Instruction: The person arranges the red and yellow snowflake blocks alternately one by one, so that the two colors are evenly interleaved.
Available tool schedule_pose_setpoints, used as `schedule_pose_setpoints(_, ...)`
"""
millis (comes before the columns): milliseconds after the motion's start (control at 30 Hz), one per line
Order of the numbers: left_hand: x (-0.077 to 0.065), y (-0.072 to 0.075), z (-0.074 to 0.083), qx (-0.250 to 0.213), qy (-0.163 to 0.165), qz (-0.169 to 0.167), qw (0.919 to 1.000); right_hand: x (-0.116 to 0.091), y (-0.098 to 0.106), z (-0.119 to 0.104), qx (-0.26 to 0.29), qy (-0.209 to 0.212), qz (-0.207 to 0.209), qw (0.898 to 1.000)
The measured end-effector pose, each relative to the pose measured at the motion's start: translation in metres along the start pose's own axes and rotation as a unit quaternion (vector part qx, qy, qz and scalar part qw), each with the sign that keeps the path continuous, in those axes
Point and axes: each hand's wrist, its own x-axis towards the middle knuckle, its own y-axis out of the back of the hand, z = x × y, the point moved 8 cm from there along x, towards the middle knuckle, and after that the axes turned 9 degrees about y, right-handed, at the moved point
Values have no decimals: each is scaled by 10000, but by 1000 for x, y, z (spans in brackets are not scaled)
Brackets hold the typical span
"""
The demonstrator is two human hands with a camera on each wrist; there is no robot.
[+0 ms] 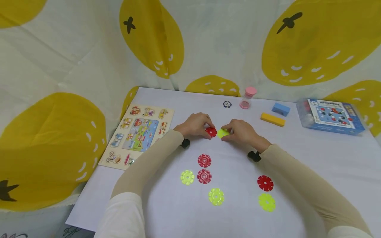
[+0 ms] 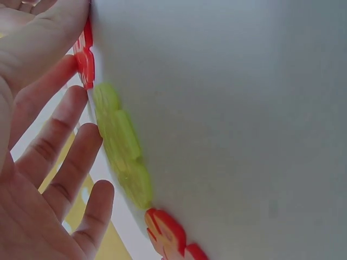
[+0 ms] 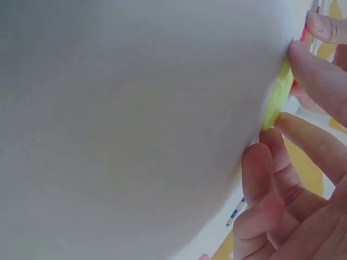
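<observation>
My left hand [image 1: 197, 125] pinches a red notched plastic disc [image 1: 211, 132] between thumb and finger, low over the white table [image 1: 235, 162]. Just to its right, my right hand [image 1: 241, 131] grips the edges of a yellow-green notched disc [image 1: 222, 133]. The two discs are close side by side; whether they touch I cannot tell. Near the left hand's other fingers, the left wrist view shows a yellow-green disc [image 2: 122, 146] and another red disc [image 2: 168, 238]. In the right wrist view, thumb and fingertips hold the yellow-green disc [image 3: 277, 97] edge-on.
Nearer me lie several loose discs, among them a red one [image 1: 204, 160] and a yellow-green one [image 1: 216, 196]. A wooden puzzle board [image 1: 119, 145] lies left. Behind are a poker chip [image 1: 227, 104], pink hourglass [image 1: 247, 98], blue block [image 1: 280, 109], yellow block [image 1: 272, 119] and boxed set [image 1: 330, 115].
</observation>
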Motion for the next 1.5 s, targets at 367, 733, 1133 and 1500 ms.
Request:
schedule_pose_setpoints(367,-1,1,-2,270,80,138,9995,-21,8,1,330,-245,55,9991)
schedule_pose_setpoints(733,-61,-52,134,1291,-1885,-292,9731,-155,12,2,579,51,-682,9960)
schedule_pose_setpoints(1133,-70,-114,194,2823,-2571,-1295,9151,-236,-23,-13,-443,-1425,-482,9876)
schedule_pose_setpoints(1500,-53,-108,192,1850,-2450,-1314,9426,-243,-25,-15,-262,-1254,57,9917)
